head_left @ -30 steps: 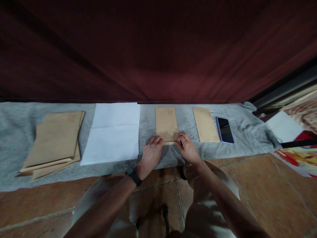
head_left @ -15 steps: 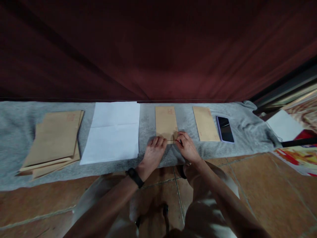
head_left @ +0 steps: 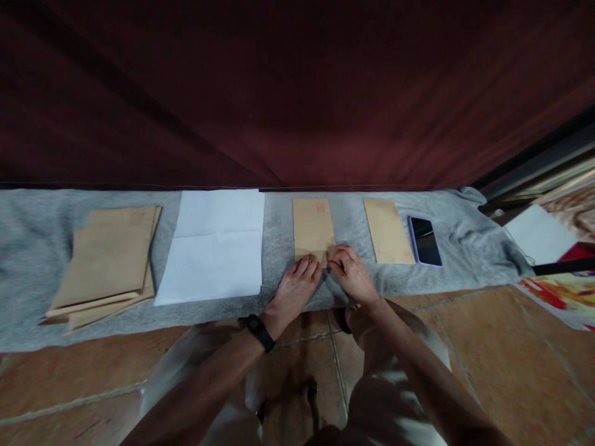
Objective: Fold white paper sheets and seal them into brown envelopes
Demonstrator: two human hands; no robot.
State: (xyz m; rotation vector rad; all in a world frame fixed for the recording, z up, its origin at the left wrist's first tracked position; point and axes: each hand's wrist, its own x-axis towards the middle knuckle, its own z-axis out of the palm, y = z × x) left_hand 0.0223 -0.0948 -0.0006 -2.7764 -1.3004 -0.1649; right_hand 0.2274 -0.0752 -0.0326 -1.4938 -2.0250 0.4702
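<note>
A brown paper envelope point(head_left: 313, 224) with a small red print at its far end lies flat in front of me. My left hand point(head_left: 298, 282) has its fingers curled and pressed together on the envelope's near edge. At the near right corner, my right hand point(head_left: 352, 275) pinches that same edge between thumb and fingers. The near edge is partly hidden beneath my fingertips. To the right lies a second brown envelope point(head_left: 389, 232), untouched. White paper sheets point(head_left: 214, 248) with a crease across the middle are left of my left hand.
Several brown envelopes point(head_left: 109, 257) are stacked unevenly at the left. A phone point(head_left: 424, 241) in a purple case lies right of the second envelope. Grey cloth point(head_left: 279, 229) covers the narrow surface. Dark red fabric point(head_left: 297, 124) hangs behind it, and tiled floor point(head_left: 506, 347) lies below.
My left hand has slid right along the envelope's near edge, closer to my right hand. The strip at that edge is now mostly covered by my fingers. The right hand has barely moved.
</note>
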